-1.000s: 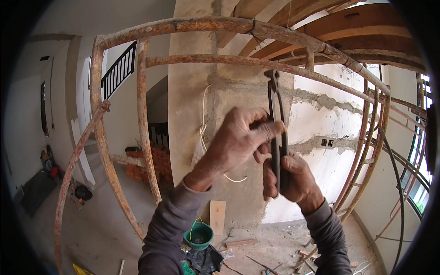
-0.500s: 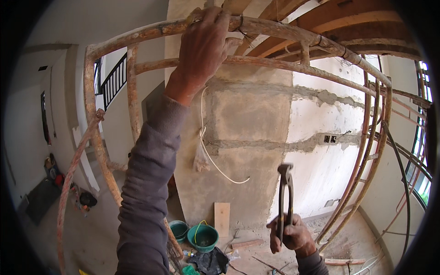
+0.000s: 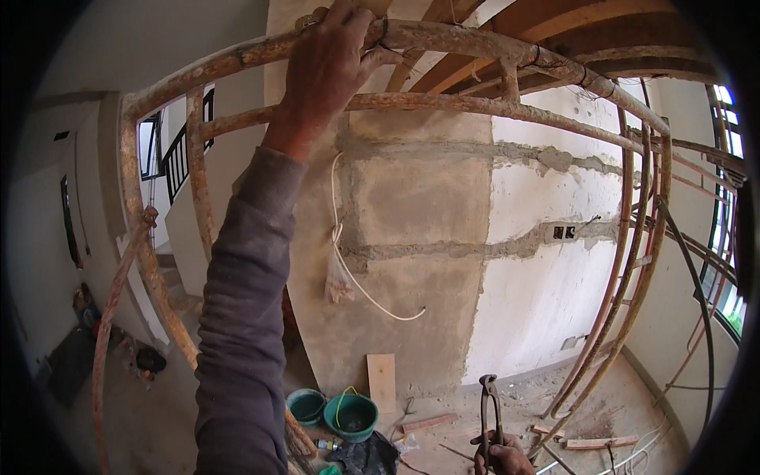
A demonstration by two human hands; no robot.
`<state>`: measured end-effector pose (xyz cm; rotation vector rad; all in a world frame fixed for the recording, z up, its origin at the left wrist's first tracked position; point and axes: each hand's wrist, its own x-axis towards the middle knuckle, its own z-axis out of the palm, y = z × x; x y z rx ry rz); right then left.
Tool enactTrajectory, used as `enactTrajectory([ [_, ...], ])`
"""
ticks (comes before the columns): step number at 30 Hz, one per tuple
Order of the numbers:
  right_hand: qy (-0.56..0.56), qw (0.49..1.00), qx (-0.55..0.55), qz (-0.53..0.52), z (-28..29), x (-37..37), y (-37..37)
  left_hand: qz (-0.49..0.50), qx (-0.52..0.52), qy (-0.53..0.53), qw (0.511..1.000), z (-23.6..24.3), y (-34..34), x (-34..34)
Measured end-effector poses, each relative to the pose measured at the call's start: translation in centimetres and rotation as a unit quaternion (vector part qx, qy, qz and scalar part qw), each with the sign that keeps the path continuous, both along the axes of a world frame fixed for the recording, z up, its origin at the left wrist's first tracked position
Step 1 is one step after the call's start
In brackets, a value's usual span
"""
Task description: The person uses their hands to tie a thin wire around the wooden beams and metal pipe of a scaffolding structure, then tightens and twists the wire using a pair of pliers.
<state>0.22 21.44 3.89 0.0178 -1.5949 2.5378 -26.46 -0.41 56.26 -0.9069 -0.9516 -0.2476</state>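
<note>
My left hand [image 3: 321,75], arm raised in a dark sleeve, closes over the top tube of a rusty, paint-flecked scaffold frame [image 3: 253,54]. Its thumb points right along the tube, next to a dark wire tie; the fingertips beyond the tube are hidden. Low on the right, my right hand [image 3: 507,457] grips a pair of end-cutting pincers [image 3: 489,396] by the handles. The pincers' head points up, and their handles stand slightly apart. Nothing shows between the jaws. The lower edge cuts off part of this hand.
Wooden beams [image 3: 586,36] run overhead at upper right. Ahead stands a partly plastered wall [image 3: 419,198] with a loose white cable [image 3: 372,297]. Below are green buckets [image 3: 351,418], a black plastic bag [image 3: 364,455], an upright board [image 3: 381,384] and wood scraps [image 3: 602,443]. Scaffold legs [image 3: 625,317] rise at right.
My right hand has dropped toward the lower edge with the pincers. My left hand keeps its hold on the tube; the whole view has shifted slightly.
</note>
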Motion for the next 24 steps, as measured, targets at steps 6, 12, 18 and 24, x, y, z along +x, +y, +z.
enactTrajectory([
  [6,-0.065,0.996,-0.048,-0.048,-4.5,0.6,-0.2,-0.012,0.034,-0.009,0.999,0.1,0.9,0.4],
  [12,-0.145,0.987,-0.057,-0.042,-6.1,0.3,-1.3,0.006,0.049,0.024,0.998,0.8,1.3,0.0],
  [18,-0.187,0.981,-0.04,-0.041,-3.9,0.0,-3.1,-0.008,0.063,0.033,0.997,1.0,2.0,-0.4],
  [24,-0.159,0.987,0.0,-0.006,-5.9,-0.8,-2.4,-0.005,0.105,0.013,0.994,1.3,2.5,-1.2],
])
